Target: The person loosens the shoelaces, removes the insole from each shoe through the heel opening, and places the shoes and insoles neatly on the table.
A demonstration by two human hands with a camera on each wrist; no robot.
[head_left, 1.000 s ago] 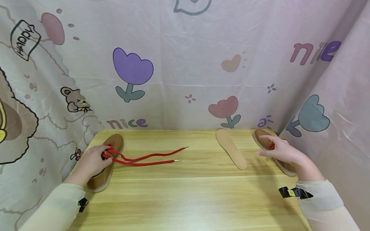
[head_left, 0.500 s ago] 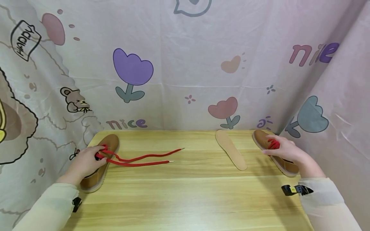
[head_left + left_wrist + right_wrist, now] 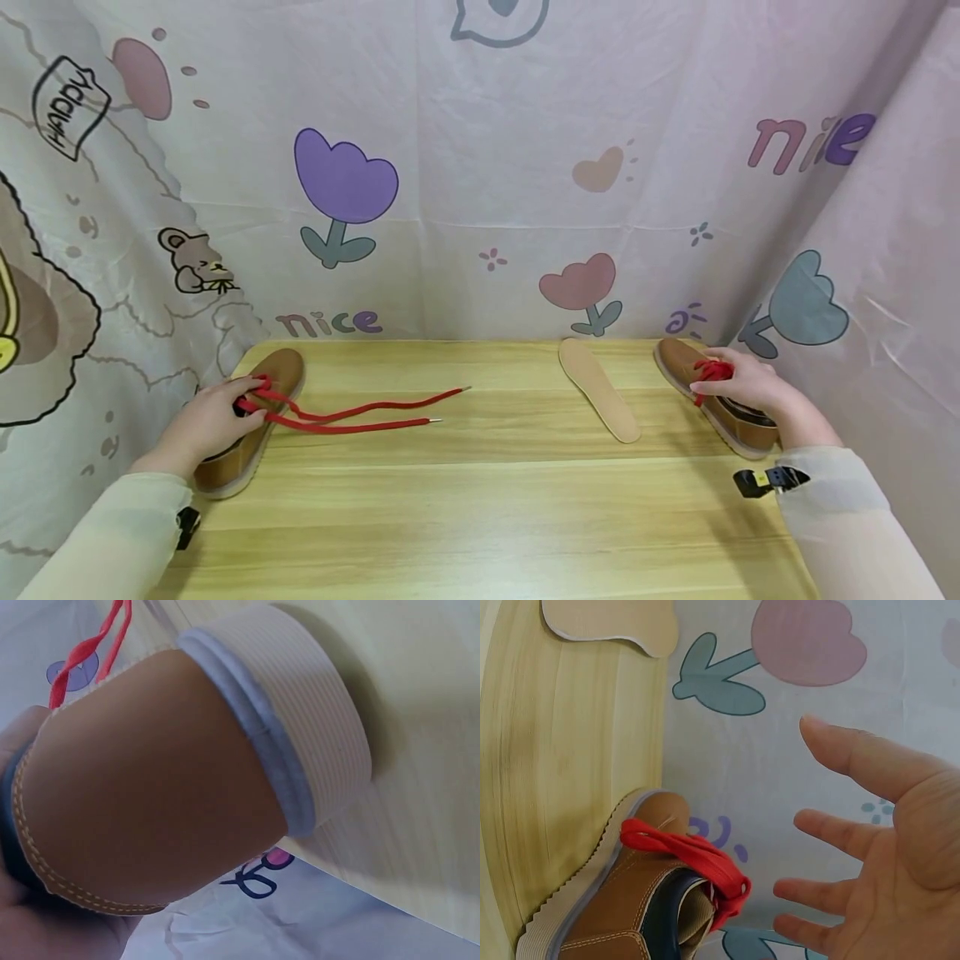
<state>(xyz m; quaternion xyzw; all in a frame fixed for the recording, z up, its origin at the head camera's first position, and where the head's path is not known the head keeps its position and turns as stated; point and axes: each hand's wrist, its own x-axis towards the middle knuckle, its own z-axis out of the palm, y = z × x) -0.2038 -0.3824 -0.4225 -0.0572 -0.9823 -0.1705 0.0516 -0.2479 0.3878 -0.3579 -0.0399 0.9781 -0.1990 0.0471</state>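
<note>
Nearest, we see 2 pale sleeves reaching over the tabletop. On the left side, the left hand is curled around the tan left shoe, gripping it near the collar. We judge this shoe light, with a smooth, fairly firm upper and a stiffer ribbed sole; the collar or heel looks the surest hold. Its red laces (limp, and easily dragged along) trail across the wood, 2 tipped ends lying free.

On the right, the right hand has its fingers spread wide and holds nothing. It is just beside the right shoe, and the right wrist view shows us a gap before the bundled laces. We would take this shoe by its collar, since loose loops may slip.

Farther back, an insole lies flat; we judge it thin and bendy, best pinched at its rim. Behind hangs printed cloth.
</note>
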